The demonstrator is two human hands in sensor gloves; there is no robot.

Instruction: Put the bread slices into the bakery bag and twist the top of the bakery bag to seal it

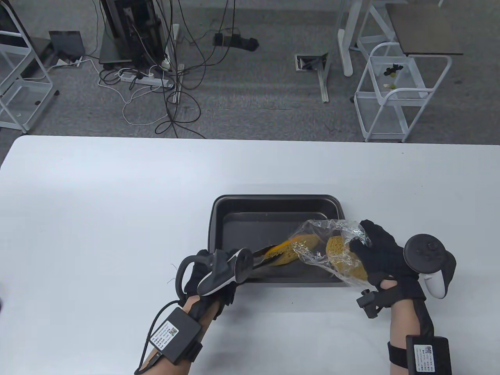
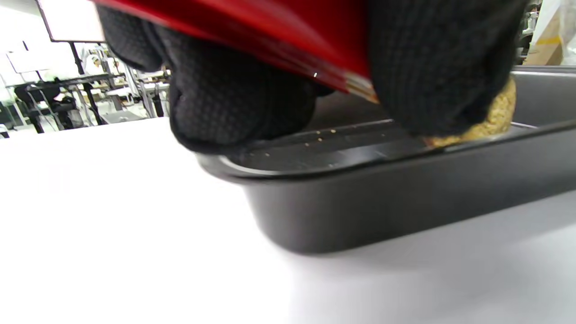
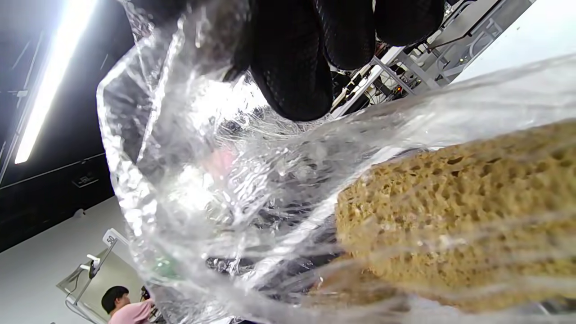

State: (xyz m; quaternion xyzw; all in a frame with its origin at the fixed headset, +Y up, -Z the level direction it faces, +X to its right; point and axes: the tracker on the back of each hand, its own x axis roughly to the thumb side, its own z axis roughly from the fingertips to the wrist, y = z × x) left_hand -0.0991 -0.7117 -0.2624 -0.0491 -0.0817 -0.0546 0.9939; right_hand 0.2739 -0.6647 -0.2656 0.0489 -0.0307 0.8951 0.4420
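Observation:
A black baking tray sits mid-table; its wall fills the left wrist view. My right hand pinches the edge of a clear plastic bag over the tray's right end. One porous bread slice lies inside the bag, seen close in the right wrist view as the slice. My left hand grips red tongs, whose dark tips hold a second slice at the bag's mouth. The tracker hides my left fingers from above.
The white table stretches wide on the left and behind the tray. Beyond its far edge are cables and a white cart on the floor. A person in pink shows low in the right wrist view.

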